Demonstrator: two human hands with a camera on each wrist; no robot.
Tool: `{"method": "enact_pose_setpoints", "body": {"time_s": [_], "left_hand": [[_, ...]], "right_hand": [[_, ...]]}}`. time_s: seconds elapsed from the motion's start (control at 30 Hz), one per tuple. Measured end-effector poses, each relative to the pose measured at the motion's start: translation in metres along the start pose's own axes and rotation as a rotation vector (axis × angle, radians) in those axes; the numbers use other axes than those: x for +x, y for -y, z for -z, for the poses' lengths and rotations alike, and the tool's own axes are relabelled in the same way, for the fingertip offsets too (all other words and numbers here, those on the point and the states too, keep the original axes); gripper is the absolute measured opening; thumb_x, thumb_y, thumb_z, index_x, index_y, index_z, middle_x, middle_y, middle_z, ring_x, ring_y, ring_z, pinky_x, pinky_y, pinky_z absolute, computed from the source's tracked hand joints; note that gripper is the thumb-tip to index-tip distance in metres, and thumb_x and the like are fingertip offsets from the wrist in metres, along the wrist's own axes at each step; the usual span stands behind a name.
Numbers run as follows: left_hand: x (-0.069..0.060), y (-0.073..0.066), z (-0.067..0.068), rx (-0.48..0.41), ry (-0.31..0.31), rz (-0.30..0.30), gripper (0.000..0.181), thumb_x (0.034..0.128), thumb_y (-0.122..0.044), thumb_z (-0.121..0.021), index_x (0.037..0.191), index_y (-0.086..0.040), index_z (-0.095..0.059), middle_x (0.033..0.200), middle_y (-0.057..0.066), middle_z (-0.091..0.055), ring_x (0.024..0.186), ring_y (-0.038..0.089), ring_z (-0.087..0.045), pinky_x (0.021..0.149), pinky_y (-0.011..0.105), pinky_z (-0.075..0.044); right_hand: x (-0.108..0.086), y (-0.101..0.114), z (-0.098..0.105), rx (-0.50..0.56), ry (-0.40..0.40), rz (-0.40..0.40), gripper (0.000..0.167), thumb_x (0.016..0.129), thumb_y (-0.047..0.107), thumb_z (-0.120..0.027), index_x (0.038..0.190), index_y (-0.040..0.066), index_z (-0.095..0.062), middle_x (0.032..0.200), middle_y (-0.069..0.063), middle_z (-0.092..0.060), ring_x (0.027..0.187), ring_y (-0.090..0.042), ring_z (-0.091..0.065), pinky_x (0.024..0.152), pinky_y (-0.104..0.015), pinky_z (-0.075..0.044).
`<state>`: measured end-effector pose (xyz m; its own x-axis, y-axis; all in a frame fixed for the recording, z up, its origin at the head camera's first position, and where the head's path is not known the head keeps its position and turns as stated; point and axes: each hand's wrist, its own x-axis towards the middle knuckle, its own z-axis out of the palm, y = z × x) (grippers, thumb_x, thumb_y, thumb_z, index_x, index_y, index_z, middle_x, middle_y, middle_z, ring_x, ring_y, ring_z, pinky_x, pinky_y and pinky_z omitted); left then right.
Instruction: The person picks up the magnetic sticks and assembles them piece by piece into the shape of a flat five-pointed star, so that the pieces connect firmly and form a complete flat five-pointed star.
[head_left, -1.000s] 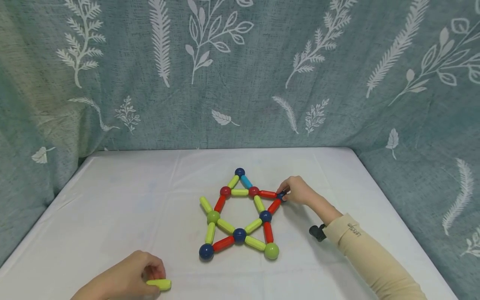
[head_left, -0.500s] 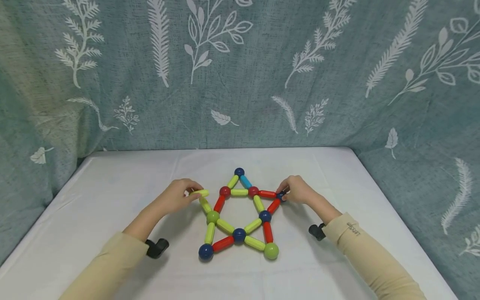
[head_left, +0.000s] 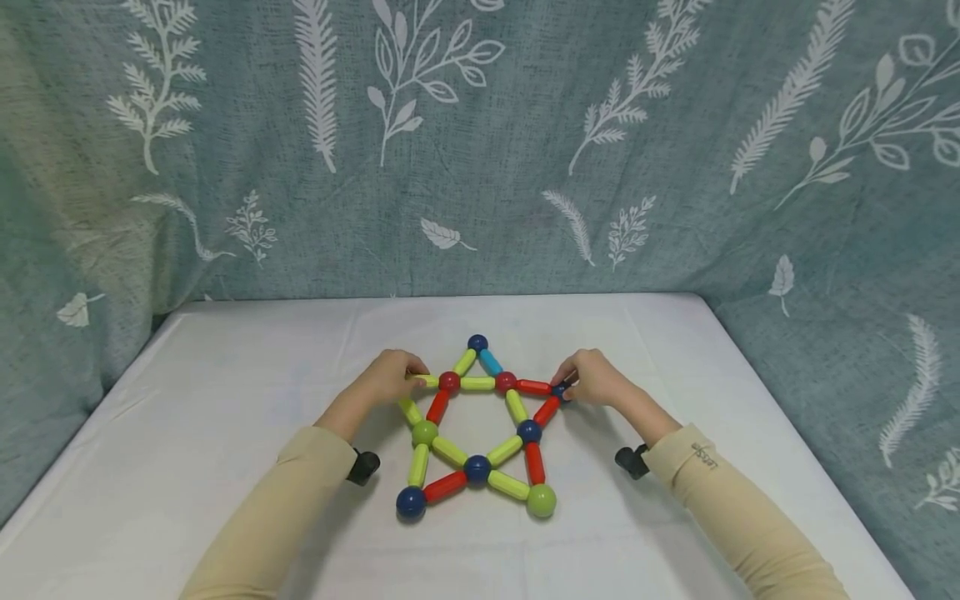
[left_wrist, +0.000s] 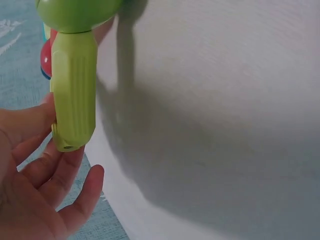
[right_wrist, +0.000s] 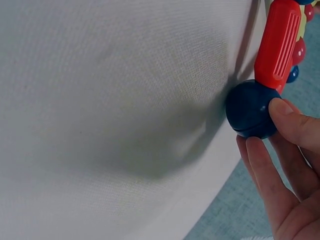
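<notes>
On the table lies a star-like figure of magnetic rods and balls. My left hand (head_left: 388, 377) pinches a yellow-green magnetic rod (head_left: 429, 381), its far end at the left red ball (head_left: 449, 382); whether they touch I cannot tell. Just below, another yellow-green rod (left_wrist: 75, 90) points up-left from a green ball (head_left: 425, 433), its outer end close to my left fingers. My right hand (head_left: 597, 379) holds the dark blue ball (right_wrist: 252, 107) at the figure's right corner between thumb and fingers. Two red rods meet that ball, one of them a red rod (right_wrist: 278, 45) near the camera.
A dark blue ball (head_left: 477, 342) tops the figure. Another dark blue ball (head_left: 411, 503) and a green ball (head_left: 542, 501) form its lower corners. White cloth (head_left: 225, 400) covers the table, with a patterned green-blue curtain (head_left: 480, 225) behind. Both wrists carry small black cameras.
My left hand has carried the yellow-green magnetic rod from the table's front left up and right to the left red ball. The right hand has stayed on the dark blue ball.
</notes>
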<state>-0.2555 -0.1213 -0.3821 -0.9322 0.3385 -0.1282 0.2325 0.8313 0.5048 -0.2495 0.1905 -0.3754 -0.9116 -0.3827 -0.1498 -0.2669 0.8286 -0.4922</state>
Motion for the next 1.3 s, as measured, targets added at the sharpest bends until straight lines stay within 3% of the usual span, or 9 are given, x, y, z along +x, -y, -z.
{"method": "enact_pose_setpoints", "body": {"time_s": [0.27,0.4,0.5,0.6,0.73,0.9,1.07,1.3], "left_hand": [[-0.002,0.002,-0.004,-0.031,0.01,0.04,0.019,0.0868,-0.009,-0.062,0.101,0.002,-0.067,0.096,0.012,-0.064,0.087,0.023,-0.057,0.078,0.035,-0.048],[-0.009,0.0,-0.002,-0.01,-0.022,0.002,0.026,0.0881,-0.012,-0.06,0.108,0.004,-0.063,0.101,0.016,-0.062,0.093,0.028,-0.056,0.08,0.038,-0.048],[-0.023,-0.008,0.001,0.008,-0.085,-0.042,0.03,0.0888,-0.014,-0.059,0.113,0.004,-0.06,0.106,0.017,-0.059,0.098,0.031,-0.055,0.083,0.042,-0.046],[-0.045,-0.021,0.002,0.016,-0.12,-0.075,0.029,0.0871,-0.014,-0.061,0.111,0.001,-0.061,0.103,0.015,-0.059,0.096,0.03,-0.055,0.081,0.041,-0.047],[-0.081,-0.038,-0.005,0.028,-0.082,-0.097,0.019,0.0811,-0.013,-0.069,0.097,-0.004,-0.066,0.09,0.005,-0.059,0.084,0.021,-0.056,0.072,0.033,-0.05],[-0.114,-0.044,-0.02,0.053,-0.002,-0.131,0.012,0.0765,-0.015,-0.073,0.074,-0.01,-0.062,0.073,-0.003,-0.054,0.066,0.011,-0.05,0.057,0.025,-0.043],[-0.128,-0.043,-0.032,0.056,0.027,-0.118,0.025,0.0711,-0.024,-0.078,0.069,-0.011,-0.057,0.067,-0.004,-0.047,0.055,0.01,-0.041,0.048,0.021,-0.034],[-0.127,-0.043,-0.036,0.069,-0.027,-0.077,0.03,0.0654,-0.022,-0.082,0.066,-0.012,-0.054,0.063,-0.003,-0.045,0.055,0.01,-0.04,0.048,0.022,-0.031]], "right_hand": [[0.0,0.001,-0.001,-0.014,-0.003,-0.008,0.019,0.074,-0.007,-0.069,0.089,0.004,-0.072,0.093,-0.008,-0.067,0.09,-0.025,-0.062,0.077,-0.035,-0.051],[0.0,0.0,-0.002,-0.014,-0.005,0.003,0.019,0.074,-0.007,-0.069,0.089,0.004,-0.072,0.092,-0.008,-0.067,0.089,-0.025,-0.062,0.076,-0.034,-0.051],[0.0,-0.001,-0.002,-0.009,0.002,0.005,0.019,0.074,-0.007,-0.069,0.089,0.004,-0.072,0.092,-0.008,-0.067,0.089,-0.025,-0.062,0.076,-0.034,-0.051],[0.002,-0.003,0.0,0.006,0.018,-0.002,0.019,0.074,-0.007,-0.069,0.089,0.005,-0.072,0.092,-0.007,-0.067,0.089,-0.024,-0.062,0.077,-0.035,-0.051],[0.004,-0.007,0.002,0.02,0.036,0.019,0.019,0.073,-0.006,-0.07,0.087,0.007,-0.072,0.09,-0.006,-0.067,0.087,-0.022,-0.063,0.074,-0.033,-0.051],[0.005,-0.005,0.003,0.019,0.044,0.027,0.019,0.074,-0.006,-0.07,0.087,0.007,-0.072,0.09,-0.006,-0.067,0.087,-0.022,-0.063,0.074,-0.033,-0.052],[0.004,0.0,0.002,0.026,0.039,-0.006,0.02,0.074,-0.007,-0.068,0.09,0.005,-0.072,0.093,-0.008,-0.067,0.091,-0.025,-0.062,0.077,-0.034,-0.051],[0.002,-0.001,0.003,-0.001,0.055,0.02,0.019,0.075,-0.006,-0.069,0.092,0.004,-0.071,0.094,-0.009,-0.067,0.09,-0.025,-0.063,0.077,-0.034,-0.051]]}}
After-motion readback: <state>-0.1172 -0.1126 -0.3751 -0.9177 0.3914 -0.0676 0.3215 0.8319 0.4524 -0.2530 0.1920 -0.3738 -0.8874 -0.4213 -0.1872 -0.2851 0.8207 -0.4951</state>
